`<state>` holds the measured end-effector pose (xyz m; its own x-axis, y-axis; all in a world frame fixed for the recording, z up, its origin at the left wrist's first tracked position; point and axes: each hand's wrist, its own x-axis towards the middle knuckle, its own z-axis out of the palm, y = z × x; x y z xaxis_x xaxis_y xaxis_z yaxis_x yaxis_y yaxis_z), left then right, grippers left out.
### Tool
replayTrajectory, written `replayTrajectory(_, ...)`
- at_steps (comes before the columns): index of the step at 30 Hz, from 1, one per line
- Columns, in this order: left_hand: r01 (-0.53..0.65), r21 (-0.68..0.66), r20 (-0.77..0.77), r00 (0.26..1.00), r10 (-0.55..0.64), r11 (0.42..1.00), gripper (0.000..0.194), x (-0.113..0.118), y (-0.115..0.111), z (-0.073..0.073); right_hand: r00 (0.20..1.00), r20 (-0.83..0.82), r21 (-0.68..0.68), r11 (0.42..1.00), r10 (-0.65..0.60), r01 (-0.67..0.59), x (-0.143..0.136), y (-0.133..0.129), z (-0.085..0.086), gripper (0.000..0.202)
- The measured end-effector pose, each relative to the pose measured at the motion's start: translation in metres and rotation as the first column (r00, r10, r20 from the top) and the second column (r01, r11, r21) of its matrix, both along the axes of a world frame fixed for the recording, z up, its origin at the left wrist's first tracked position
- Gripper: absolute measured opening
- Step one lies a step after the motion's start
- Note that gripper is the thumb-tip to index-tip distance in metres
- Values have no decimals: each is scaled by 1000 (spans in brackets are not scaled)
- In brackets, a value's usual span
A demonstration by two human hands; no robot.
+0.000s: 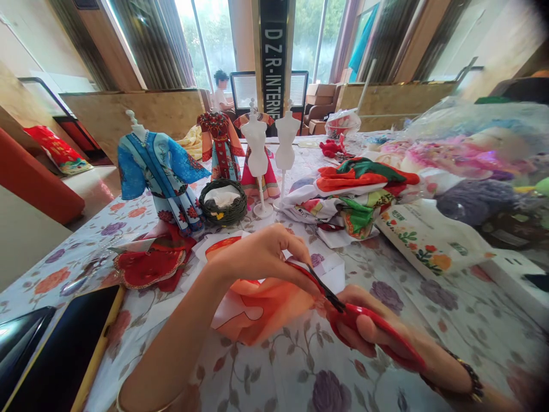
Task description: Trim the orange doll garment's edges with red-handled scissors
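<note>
In my right hand (pixel 364 326) is a pair of scissors (pixel 381 332) with red handles and dark blades. The blades point up and left, right beside the fingers of my left hand (pixel 270 252). That hand is closed on a piece of orange fabric (pixel 274 300) with pale printed shapes and dark outlines; its fingertips are partly hidden by the blades. The fabric hangs in folds below, over white sheet-like pieces (pixel 332 266) on the table.
A flowered tablecloth (pixel 326 389) covers the table. Behind stand white mini mannequins (pixel 257 143), a doll-sized blue robe (pixel 160 166) and a dark wicker basket (pixel 223 203). Folded cloth (pixel 364 183) and a tissue pack (pixel 429 234) lie right, a phone (pixel 64 349) left. Someone (pixel 222 94) sits far back.
</note>
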<state>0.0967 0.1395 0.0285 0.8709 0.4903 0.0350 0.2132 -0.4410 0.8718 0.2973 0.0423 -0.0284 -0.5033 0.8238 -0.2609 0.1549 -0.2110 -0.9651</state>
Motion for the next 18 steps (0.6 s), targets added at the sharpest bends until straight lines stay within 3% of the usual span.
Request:
replayTrajectory(9,-25,-40,-18,1000,24,999,21,-4,2,2,993,-110,134,990,52,-37,0,3,-10,60)
replayTrajectory(15,-90,13,-30,995,90,996,59,-13,6,2,989,-132,223,974,67,-36,-4,10,-17,62)
replayTrajectory(18,-188,89,-128,972,198,978,54,-20,6,5,991,-122,247,969,62,-30,-4,9,-16,60)
